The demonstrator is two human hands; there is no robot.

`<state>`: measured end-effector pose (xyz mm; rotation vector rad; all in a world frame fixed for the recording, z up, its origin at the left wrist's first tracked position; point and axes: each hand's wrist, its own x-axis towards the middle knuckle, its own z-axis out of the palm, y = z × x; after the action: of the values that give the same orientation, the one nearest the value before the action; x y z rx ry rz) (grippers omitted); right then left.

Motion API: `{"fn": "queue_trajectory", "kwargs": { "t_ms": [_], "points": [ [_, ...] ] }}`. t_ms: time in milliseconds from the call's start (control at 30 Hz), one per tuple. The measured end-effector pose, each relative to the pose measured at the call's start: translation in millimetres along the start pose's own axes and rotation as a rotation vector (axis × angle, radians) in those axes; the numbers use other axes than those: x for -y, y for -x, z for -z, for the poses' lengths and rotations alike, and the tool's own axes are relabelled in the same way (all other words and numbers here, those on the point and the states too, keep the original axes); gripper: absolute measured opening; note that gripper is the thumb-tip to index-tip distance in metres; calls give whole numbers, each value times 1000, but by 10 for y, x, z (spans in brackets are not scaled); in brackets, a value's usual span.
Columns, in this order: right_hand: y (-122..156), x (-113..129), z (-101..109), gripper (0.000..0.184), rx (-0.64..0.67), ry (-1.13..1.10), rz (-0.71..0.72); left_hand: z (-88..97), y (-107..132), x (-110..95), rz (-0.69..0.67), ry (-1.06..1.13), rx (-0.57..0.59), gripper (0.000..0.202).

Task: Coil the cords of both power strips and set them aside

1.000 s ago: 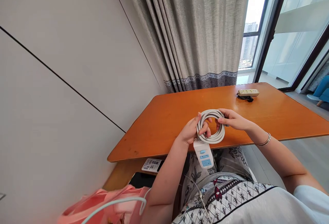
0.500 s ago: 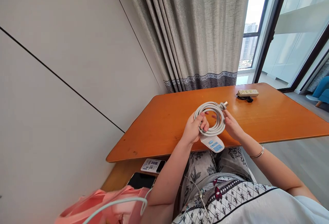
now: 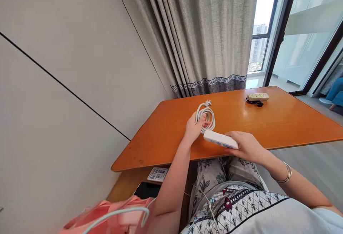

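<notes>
My left hand (image 3: 195,126) is closed around a coiled white cord (image 3: 211,122), thumb over the loops. The cord's plug (image 3: 208,103) sticks up from the top of the coil. My right hand (image 3: 245,144) grips the right end of a white power strip (image 3: 218,138), fingers above and thumb below. The strip is tilted with its long side towards me, so its blue-marked socket face shows only as a thin edge. Both are held above the front of the orange wooden table (image 3: 171,133).
Another power strip, cream-coloured (image 3: 257,97), lies at the table's far right with its black cord beside it. Below the table's left front edge are a printed white card (image 3: 157,174), a dark phone (image 3: 147,190) and a pink bag (image 3: 107,216). A curtain (image 3: 209,33) hangs behind the table.
My right hand has moved from beside the coil down onto the power strip and grips it. The strip has turned from hanging down to lying sideways. The coil has shifted left and turned.
</notes>
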<state>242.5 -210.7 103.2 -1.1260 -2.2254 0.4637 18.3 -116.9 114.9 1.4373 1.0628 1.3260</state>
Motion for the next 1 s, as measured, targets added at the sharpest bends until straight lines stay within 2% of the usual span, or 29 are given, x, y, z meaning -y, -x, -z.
{"fn": "queue_trajectory", "kwargs": {
  "t_ms": [67, 133, 233, 300, 367, 500, 567, 667, 800, 1000],
  "points": [
    [-57, 4, 173, 27, -106, -52, 50, 15, 10, 44, 91, 65, 129, 47],
    [-184, -67, 276, 28, -202, -200, 76, -12, 52, 52, 113, 123, 226, 45],
    [-440, -278, 290, 43, -310, -458, 107, -87, 121, 13, 110, 244, 310, 44],
    [-586, -430, 251, 54, -346, -531, 112, -122, 145, -17, 138, 324, 365, 48],
    [-672, -543, 212, 66, -270, -580, 82, -126, 145, -24, 187, 347, 407, 53],
    [-681, -624, 177, 97, 137, -818, 27, -59, 121, 31, 286, 320, 449, 58],
    [-655, -628, 179, 104, 269, -884, 9, -29, 116, 64, 297, 323, 471, 56],
    [-636, -641, 205, 98, 301, -892, -10, -24, 115, 86, 294, 326, 488, 55],
    [-648, -666, 218, 77, 318, -927, -95, -55, 90, 94, 309, 301, 511, 60],
    [-655, -631, 58, 42, 154, -1019, -260, -65, 15, 179, 328, 267, 473, 66]
  ]
}}
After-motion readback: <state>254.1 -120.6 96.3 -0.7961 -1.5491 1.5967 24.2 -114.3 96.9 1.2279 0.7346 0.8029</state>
